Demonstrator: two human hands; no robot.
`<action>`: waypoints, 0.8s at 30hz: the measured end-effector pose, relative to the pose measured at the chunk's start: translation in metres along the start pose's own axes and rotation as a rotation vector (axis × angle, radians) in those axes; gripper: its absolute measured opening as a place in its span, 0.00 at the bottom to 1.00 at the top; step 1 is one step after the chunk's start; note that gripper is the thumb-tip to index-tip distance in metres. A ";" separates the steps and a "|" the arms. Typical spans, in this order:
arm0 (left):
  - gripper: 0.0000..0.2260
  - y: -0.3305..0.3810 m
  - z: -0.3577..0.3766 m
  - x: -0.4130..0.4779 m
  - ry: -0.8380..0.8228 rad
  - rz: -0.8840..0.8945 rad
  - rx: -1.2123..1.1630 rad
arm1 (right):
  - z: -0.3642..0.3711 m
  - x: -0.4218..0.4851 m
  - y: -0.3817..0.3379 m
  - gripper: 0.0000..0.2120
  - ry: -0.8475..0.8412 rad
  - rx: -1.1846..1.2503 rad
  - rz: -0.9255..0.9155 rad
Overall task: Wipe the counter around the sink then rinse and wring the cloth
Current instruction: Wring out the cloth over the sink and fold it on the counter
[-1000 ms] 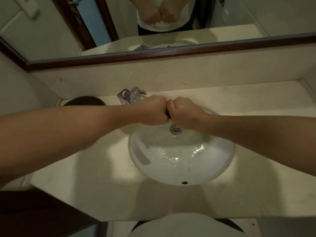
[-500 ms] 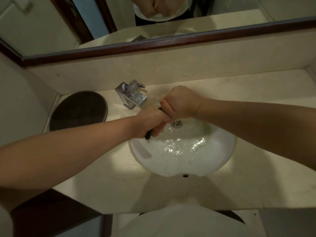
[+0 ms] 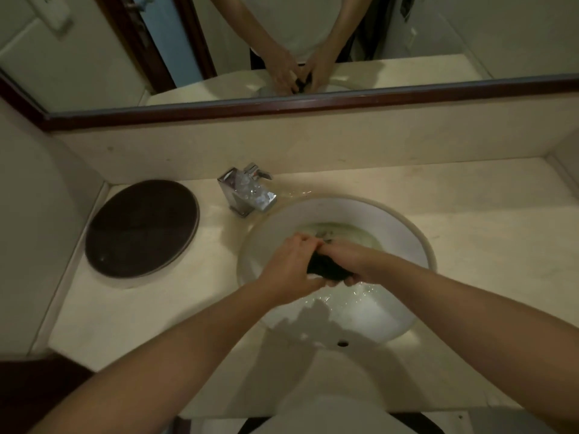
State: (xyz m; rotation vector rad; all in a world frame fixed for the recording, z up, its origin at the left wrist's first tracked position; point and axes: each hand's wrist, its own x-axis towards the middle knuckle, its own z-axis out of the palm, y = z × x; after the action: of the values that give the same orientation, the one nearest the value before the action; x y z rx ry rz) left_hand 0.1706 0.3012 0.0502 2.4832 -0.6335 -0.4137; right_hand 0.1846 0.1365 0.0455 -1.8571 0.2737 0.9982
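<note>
A dark cloth is bunched between both hands over the white oval sink. My left hand grips its near-left side. My right hand grips its right side, fingers curled under it. Much of the cloth is hidden by my fingers. Water lies in the basin below the hands and looks greenish at the far side. The chrome faucet stands at the sink's back left, with a wet patch on the beige counter beside it.
A dark round lid lies on the counter at the left. A mirror with a dark wooden frame runs along the back wall above a beige backsplash. Walls close off the counter at both ends. The overflow hole is at the sink's near side.
Both hands have come down and nearer, from up by the faucet into the basin, still holding the cloth. More of the cloth shows between them now. The camera tilted down.
</note>
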 end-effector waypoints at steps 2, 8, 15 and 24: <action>0.21 0.003 -0.005 -0.003 0.045 -0.010 -0.165 | -0.001 -0.009 -0.009 0.17 -0.057 0.104 -0.020; 0.06 -0.005 -0.028 -0.007 0.144 -0.038 -0.413 | 0.004 -0.029 -0.018 0.19 0.002 0.215 -0.156; 0.10 -0.020 -0.045 -0.036 0.274 -0.231 -0.875 | 0.025 -0.061 -0.040 0.12 0.168 0.008 -0.340; 0.11 0.000 -0.090 -0.083 0.586 -0.254 -0.522 | 0.025 -0.086 -0.061 0.18 0.316 -0.232 -0.451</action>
State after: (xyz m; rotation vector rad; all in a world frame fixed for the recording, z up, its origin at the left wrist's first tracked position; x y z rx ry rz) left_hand 0.1371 0.3822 0.1360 2.0269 0.0339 0.0688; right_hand 0.1516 0.1681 0.1432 -2.1597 -0.0824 0.4397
